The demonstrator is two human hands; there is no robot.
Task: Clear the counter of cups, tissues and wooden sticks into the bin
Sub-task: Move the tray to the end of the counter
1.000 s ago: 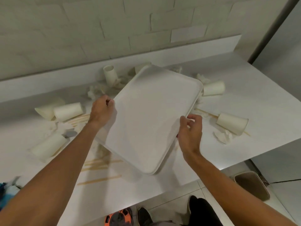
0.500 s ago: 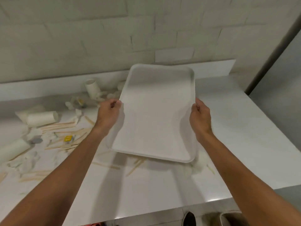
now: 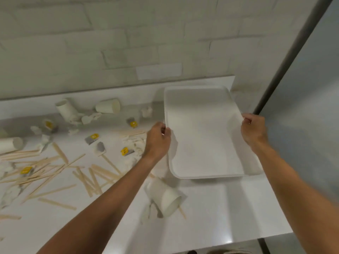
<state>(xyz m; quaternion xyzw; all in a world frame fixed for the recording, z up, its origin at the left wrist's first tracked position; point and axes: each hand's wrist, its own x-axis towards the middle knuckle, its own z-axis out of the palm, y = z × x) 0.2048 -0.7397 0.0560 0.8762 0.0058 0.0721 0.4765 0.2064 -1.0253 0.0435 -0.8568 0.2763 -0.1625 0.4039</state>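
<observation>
— What do you hold?
— My left grip (image 3: 158,140) and right grip (image 3: 254,130) each clasp a long edge of the white tray (image 3: 203,136), at two o'clock on the worktop (image 3: 211,222).
— The litter?
— A cup (image 3: 167,200) lies on its side at six o'clock; wooden sticks (image 3: 55,167) scatter at nine.

so one white paper cup (image 3: 167,199) is tipped on its side on the desk (image 3: 211,217) just in front of the tray (image 3: 201,134), three more cups (image 3: 108,106) lie toppled well to its left, with pale wooden sticks (image 3: 55,167) strewn loose there and crumpled tissues (image 3: 134,144) among them
</observation>
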